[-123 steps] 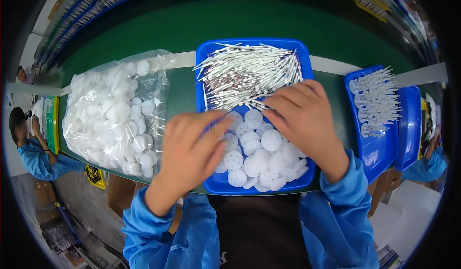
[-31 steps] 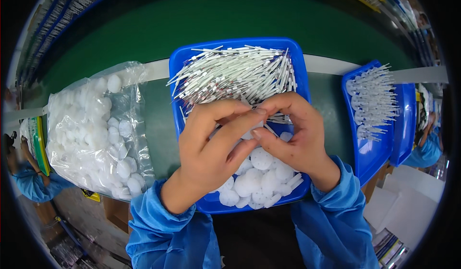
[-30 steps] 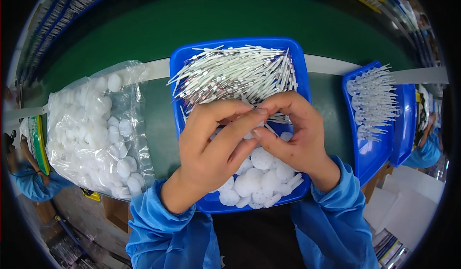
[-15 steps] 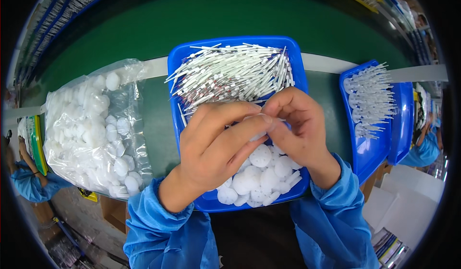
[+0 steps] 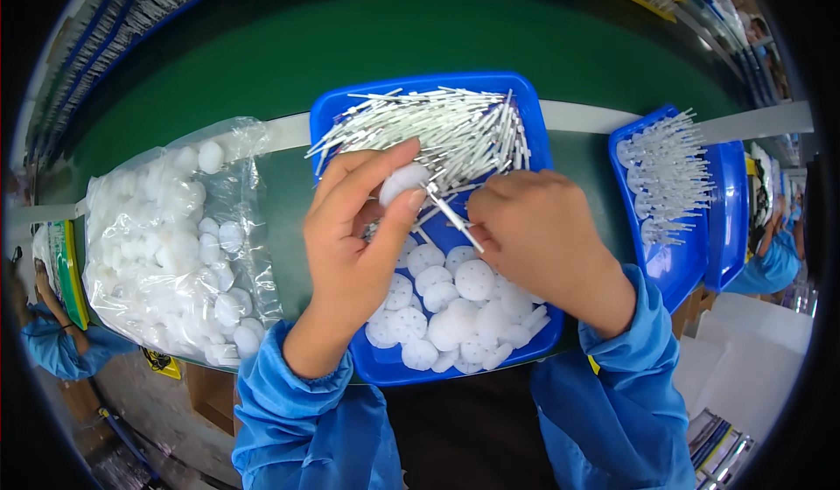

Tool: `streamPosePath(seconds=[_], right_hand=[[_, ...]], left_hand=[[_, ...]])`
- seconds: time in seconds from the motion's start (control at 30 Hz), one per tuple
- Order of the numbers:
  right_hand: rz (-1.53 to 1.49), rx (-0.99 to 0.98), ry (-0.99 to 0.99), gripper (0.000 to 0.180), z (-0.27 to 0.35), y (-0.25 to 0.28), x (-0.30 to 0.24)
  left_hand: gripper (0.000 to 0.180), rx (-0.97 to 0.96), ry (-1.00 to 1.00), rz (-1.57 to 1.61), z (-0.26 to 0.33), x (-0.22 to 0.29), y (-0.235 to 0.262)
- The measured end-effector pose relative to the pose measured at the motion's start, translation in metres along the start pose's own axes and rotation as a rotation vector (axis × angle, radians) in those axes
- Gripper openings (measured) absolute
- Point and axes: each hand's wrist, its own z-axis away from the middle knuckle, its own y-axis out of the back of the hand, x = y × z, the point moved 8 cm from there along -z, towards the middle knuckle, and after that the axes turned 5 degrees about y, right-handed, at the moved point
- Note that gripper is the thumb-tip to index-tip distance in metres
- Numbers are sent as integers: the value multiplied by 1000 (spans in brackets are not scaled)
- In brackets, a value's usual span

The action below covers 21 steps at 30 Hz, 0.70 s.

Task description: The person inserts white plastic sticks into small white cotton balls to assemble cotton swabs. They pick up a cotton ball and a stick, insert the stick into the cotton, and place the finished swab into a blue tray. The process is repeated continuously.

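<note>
My left hand pinches a white round disc between thumb and fingers. From the disc's edge a thin white stick slants down toward my right hand. That right hand is closed, its curled fingertips beside the stick's lower end; whatever they grip is hidden. Beneath both hands lies a blue tray. Its far part holds a heap of thin white sticks, and its near part a pile of white speckled discs.
At left lies a clear plastic bag full of white discs. On the right, another blue tray carries discs with sticks attached. A green surface stretches beyond the trays. Other people's blue sleeves show at both sides.
My hands have moved apart from their close pinch. The left has turned, showing the disc and stick; the right has curled over, knuckles up. More discs in the tray now show.
</note>
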Motion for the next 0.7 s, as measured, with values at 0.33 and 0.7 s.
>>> streamPosePath(seconds=[0.33, 0.7], right_hand=[[-843, 415, -67, 26, 7, -3, 18], [-802, 430, -155, 22, 18, -4, 21]], left_hand=[[34, -74, 22, -120, 2, 0, -6], [33, 2, 3, -26, 2, -4, -5]])
